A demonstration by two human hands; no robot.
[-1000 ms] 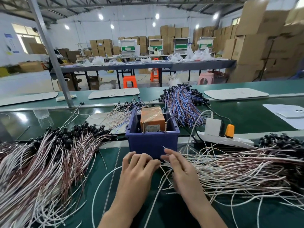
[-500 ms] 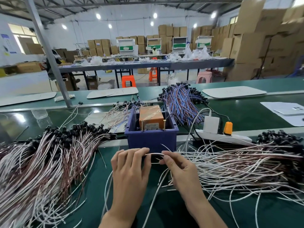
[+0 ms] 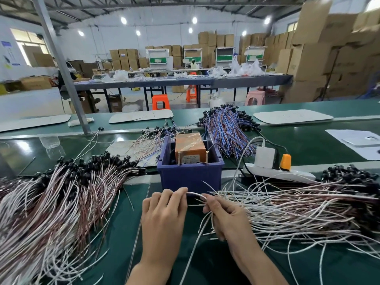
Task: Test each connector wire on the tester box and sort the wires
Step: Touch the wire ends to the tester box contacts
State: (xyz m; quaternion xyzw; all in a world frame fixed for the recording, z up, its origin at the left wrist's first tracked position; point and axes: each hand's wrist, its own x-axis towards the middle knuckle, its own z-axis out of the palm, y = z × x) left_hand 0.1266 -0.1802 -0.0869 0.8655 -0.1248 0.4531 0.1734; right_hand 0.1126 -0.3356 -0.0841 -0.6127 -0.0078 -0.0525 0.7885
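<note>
An orange tester box (image 3: 190, 148) with two upright brass pins sits inside a blue bin (image 3: 191, 173) at the table's middle. Just in front of the bin, my left hand (image 3: 164, 219) and my right hand (image 3: 224, 214) pinch the two ends of one white connector wire (image 3: 196, 194), which arches between their fingertips. A large pile of white and brown wires with black connectors (image 3: 57, 198) lies to the left. Another pile of white and brown wires (image 3: 298, 206) spreads to the right, touching my right hand.
Blue and red wires (image 3: 226, 128) are heaped behind the bin. A white power strip (image 3: 281, 173) with a white adapter and an orange plug lies right of the bin. A metal post (image 3: 61, 66) rises at the left. Papers (image 3: 357, 140) lie at the far right.
Both hands have drawn back a little from the bin's front wall. They now hold a white wire arched between them, which was not lifted a second ago.
</note>
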